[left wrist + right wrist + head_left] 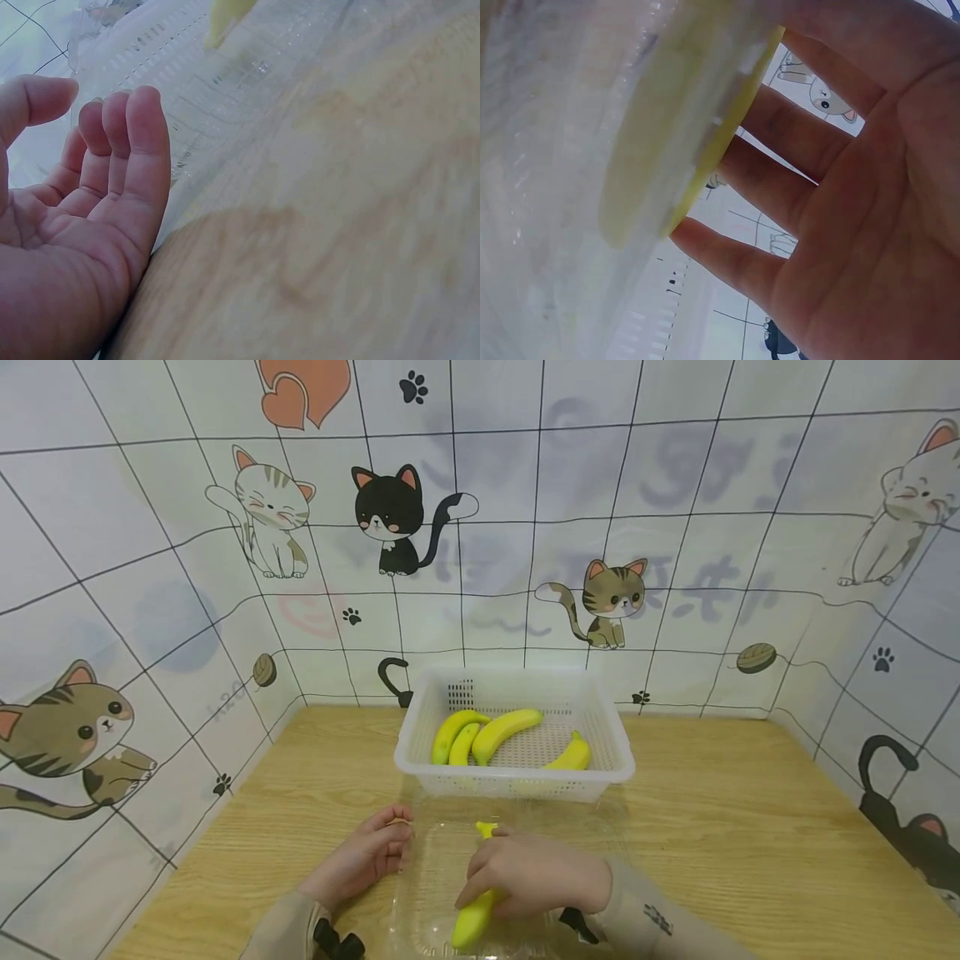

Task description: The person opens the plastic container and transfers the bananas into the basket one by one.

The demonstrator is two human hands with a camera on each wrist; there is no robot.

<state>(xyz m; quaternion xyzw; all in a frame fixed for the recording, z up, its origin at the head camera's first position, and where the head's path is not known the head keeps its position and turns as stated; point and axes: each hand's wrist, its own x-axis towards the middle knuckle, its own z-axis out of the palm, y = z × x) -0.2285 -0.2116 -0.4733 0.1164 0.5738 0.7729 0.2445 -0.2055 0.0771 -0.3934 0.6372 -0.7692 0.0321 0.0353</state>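
Note:
My right hand point(532, 868) grips a yellow banana point(471, 927) from above, over a clear plastic tray point(401, 910) on the table. The banana's stem points away from me and its green-tinged end is near me. In the right wrist view, the fingers of the right hand point(862, 202) touch the edge of the banana point(724, 139), seen partly through the clear plastic point(547, 165). At the tray's left edge, my left hand point(367, 856) lies palm inward with loosely bent fingers. The left wrist view shows nothing in the left hand point(90, 225).
Behind the tray stands a white perforated basket point(517, 782). Several bananas point(506, 732) lie in its left part and another banana point(573, 754) at its right. The wooden table point(720, 827) meets walls covered with a cat-patterned sheet point(495, 543).

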